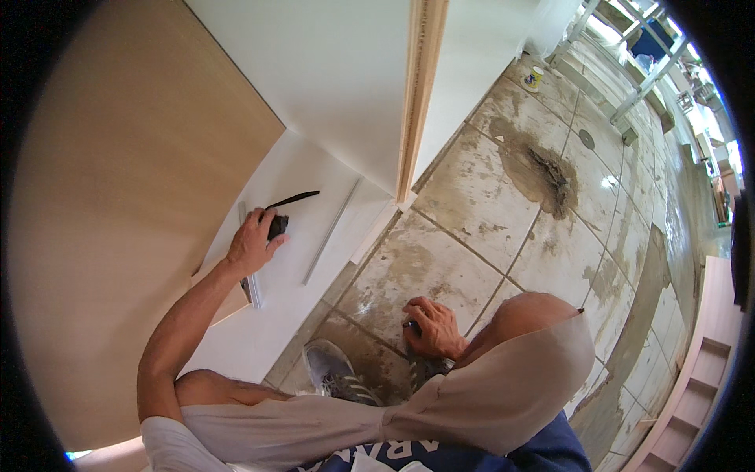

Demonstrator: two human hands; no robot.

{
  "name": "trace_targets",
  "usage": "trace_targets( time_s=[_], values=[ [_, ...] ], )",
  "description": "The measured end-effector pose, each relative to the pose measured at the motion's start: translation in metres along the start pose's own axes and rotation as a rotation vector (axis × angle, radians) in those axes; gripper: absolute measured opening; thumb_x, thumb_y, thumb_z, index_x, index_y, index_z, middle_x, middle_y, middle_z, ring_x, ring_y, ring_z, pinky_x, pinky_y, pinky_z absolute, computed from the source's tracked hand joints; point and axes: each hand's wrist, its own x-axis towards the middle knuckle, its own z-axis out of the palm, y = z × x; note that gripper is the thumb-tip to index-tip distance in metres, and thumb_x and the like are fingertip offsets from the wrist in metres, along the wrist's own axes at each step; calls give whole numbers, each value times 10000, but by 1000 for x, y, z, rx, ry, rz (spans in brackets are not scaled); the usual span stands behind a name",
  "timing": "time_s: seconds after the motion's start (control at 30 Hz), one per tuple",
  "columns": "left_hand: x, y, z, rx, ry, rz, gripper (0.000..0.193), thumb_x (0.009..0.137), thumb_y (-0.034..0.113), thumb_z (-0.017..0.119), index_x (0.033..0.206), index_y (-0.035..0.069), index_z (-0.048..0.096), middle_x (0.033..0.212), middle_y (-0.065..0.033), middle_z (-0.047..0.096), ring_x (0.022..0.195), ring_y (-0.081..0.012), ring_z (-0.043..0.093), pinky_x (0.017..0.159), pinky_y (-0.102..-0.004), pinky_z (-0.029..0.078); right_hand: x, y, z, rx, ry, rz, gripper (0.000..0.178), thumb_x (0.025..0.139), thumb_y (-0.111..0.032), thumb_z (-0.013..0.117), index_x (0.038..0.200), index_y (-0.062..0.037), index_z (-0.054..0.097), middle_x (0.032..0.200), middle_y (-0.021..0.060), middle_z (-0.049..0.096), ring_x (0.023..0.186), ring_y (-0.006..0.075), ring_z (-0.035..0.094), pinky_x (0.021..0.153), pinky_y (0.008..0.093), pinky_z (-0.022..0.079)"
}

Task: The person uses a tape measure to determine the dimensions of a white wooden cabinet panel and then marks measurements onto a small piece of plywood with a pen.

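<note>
My left hand (253, 242) reaches into a white-lined cabinet, its fingers closed around a small dark, blocky object (278, 227) whose kind I cannot make out. Just beyond the fingers lies a slim black strip (294, 199) with a tapered end, on the white cabinet panel (314, 169). A thin grey metal rail (333, 230) runs along this panel, and another pale rail (254, 291) shows beside my left wrist. Near my knee, my right hand (435, 326) is curled, with a bit of something dark (410, 324) showing at its fingers.
A wood-edged white partition (421, 94) rises ahead; a large wood-coloured panel (126, 197) stands on the left. The dirty tiled floor (464, 228) has a rough broken patch (553, 179). A small yellow can (534, 78), a metal ladder (649, 79) and a shelf unit (700, 377) are farther right.
</note>
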Motion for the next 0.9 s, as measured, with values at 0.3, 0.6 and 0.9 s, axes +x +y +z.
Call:
trace_targets(
  time_s=[0.3,0.6,0.9],
  values=[
    [25,114,-47,-506,-145,277,407,824,302,831,1066,20,665,1020,-171,689,935,-336,679,853,-425,536,103,-28,-50,605,-172,236,386,967,-256,731,1263,-44,604,1134,91,673,799,212,689,698,332,557],
    [14,178,18,-484,-409,156,526,711,451,815,908,-17,676,857,-230,689,849,-392,684,761,-453,523,79,-11,-20,1009,-57,519,338,901,-262,840,1055,0,691,954,48,706,838,83,623,713,266,497],
    [71,139,35,-412,-325,140,387,751,384,766,901,34,699,830,-201,695,794,-372,691,748,-469,542,80,13,-17,987,157,733,292,974,-326,748,919,-48,678,652,-72,516,530,32,376,484,248,273]
  ],
)
